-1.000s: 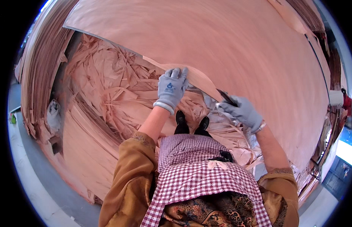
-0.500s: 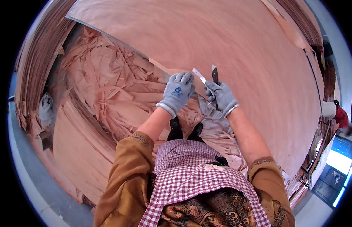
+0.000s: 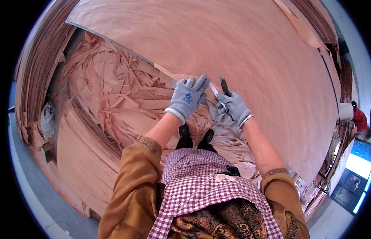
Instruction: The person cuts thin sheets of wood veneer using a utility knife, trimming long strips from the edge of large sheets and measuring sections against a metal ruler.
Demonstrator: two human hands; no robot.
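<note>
My left hand (image 3: 187, 97), in a grey glove, is at the near edge of a large pinkish wood veneer sheet (image 3: 257, 59). Its fingers are stretched out flat, with the tips close to a thin white blade-like tool (image 3: 213, 89). In my right hand (image 3: 235, 107), also gloved, are this white tool and a dark knife (image 3: 224, 86), both pointing away from me. The fingers of that hand are closed round them, and their lower ends are hidden. A narrow veneer strip (image 3: 165, 71) lies along the sheet's edge, running to my left hand.
Torn veneer scraps (image 3: 117, 87) cover the floor before me and round my shoes (image 3: 208, 136). Tall veneer stacks (image 3: 38, 59) stand at the left, with a lower stack (image 3: 80, 143) nearer. A white bag (image 3: 47, 117) sits between them. Someone in red (image 3: 359, 118) is at the far right.
My left hand's fingers have straightened from a curled pose and reach up and right. My right hand has shifted slightly, tilting the knife and the white tool and bringing them a little lower.
</note>
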